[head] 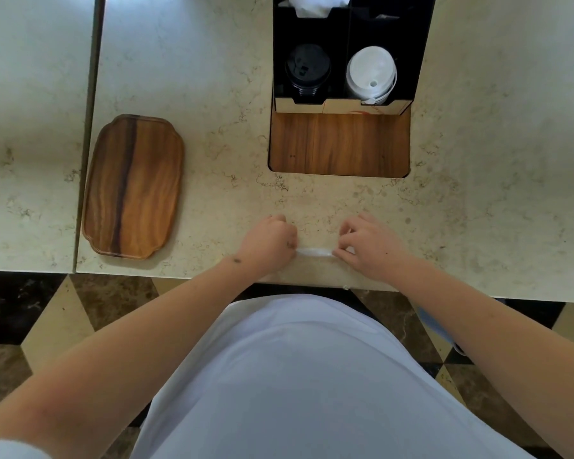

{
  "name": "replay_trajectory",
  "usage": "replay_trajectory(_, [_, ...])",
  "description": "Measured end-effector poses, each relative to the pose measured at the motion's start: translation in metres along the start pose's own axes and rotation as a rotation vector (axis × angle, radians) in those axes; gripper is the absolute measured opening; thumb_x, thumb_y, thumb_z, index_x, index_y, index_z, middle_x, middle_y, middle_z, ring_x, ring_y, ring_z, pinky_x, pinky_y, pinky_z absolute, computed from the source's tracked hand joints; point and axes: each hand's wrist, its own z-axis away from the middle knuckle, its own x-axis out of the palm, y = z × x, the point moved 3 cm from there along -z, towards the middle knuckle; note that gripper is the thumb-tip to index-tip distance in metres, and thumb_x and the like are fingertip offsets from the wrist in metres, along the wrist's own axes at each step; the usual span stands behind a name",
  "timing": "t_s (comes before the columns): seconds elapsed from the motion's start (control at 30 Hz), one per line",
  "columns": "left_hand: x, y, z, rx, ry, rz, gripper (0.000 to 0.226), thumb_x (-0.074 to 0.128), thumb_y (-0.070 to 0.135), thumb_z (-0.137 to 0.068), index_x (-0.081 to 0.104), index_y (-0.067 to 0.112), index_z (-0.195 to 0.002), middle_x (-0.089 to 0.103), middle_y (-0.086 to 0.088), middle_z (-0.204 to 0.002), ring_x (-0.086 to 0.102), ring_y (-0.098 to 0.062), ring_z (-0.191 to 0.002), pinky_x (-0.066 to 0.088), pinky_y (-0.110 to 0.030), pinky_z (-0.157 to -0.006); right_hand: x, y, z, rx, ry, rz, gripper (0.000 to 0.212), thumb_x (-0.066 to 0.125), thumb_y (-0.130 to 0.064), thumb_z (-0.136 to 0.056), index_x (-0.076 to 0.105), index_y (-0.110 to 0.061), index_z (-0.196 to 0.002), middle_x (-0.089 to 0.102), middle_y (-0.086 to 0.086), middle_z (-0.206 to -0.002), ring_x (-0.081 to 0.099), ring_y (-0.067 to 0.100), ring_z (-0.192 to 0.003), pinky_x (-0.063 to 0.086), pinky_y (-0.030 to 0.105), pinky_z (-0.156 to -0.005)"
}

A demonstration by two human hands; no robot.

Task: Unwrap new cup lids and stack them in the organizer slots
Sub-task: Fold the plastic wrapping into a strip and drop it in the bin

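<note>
A thin strip of clear plastic wrap (314, 252) is stretched flat on the counter near its front edge. My left hand (269, 240) is closed on its left end and my right hand (367, 246) pinches its right end. At the back stands a black organizer (418, 44) with two front slots. A stack of black lids (307, 69) fills the left slot. White lids (371, 74) fill the right slot. Crumpled white material (315, 3) shows in a rear compartment.
A wooden tray (133, 187) lies to the left on the marble counter (212, 94). In front of the organizer is a rectangular wood-lined recess (340, 144). A seam (90, 127) splits the counter at left. Tiled floor lies below the edge.
</note>
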Motion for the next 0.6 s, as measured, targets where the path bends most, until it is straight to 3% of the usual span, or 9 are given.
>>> replay_trajectory(0.13, [-0.002, 0.001, -0.006, -0.001, -0.030, -0.038, 0.017, 0.073, 0.018, -0.084, 0.065, 0.019, -0.099, 0.058, -0.001, -0.102, 0.050, -0.020, -0.093, 0.041, -0.030, -0.075, 0.004, 0.003, -0.010, 0.029, -0.180, -0.020, 0.014, 0.069, -0.039, -0.091, 0.066, -0.026, -0.086, 0.052, -0.010, -0.094, 0.049, 0.014, -0.090, 0.039, 0.028, -0.074])
replay_trajectory(0.23, [-0.001, 0.002, -0.005, 0.050, -0.033, -0.090, 0.018, 0.070, 0.020, -0.087, 0.064, 0.018, -0.104, 0.063, -0.001, -0.101, 0.049, -0.020, -0.091, 0.039, -0.029, -0.073, 0.008, 0.004, -0.014, 0.069, -0.240, -0.061, 0.012, 0.068, -0.034, -0.091, 0.061, -0.026, -0.089, 0.057, -0.011, -0.087, 0.054, 0.014, -0.083, 0.043, 0.027, -0.068])
replay_trajectory(0.47, [-0.003, -0.001, -0.002, 0.235, -0.090, -0.112, 0.009, 0.065, 0.016, -0.091, 0.071, 0.017, -0.098, 0.064, 0.000, -0.100, 0.050, -0.021, -0.102, 0.042, -0.031, -0.083, 0.007, 0.001, -0.015, 0.011, -0.327, -0.015, 0.013, 0.064, -0.027, -0.091, 0.056, -0.028, -0.081, 0.052, -0.013, -0.081, 0.048, 0.012, -0.083, 0.037, 0.026, -0.068])
replay_trajectory(0.6, [-0.007, -0.002, 0.008, 0.485, 0.037, -0.182, 0.009, 0.065, 0.002, -0.088, 0.071, 0.008, -0.084, 0.065, -0.008, -0.085, 0.055, -0.029, -0.083, 0.049, -0.039, -0.070, 0.004, -0.006, -0.010, -0.072, -0.282, 0.099, 0.008, 0.058, -0.025, -0.092, 0.057, -0.026, -0.084, 0.059, -0.009, -0.086, 0.043, 0.012, -0.085, 0.040, 0.027, -0.072])
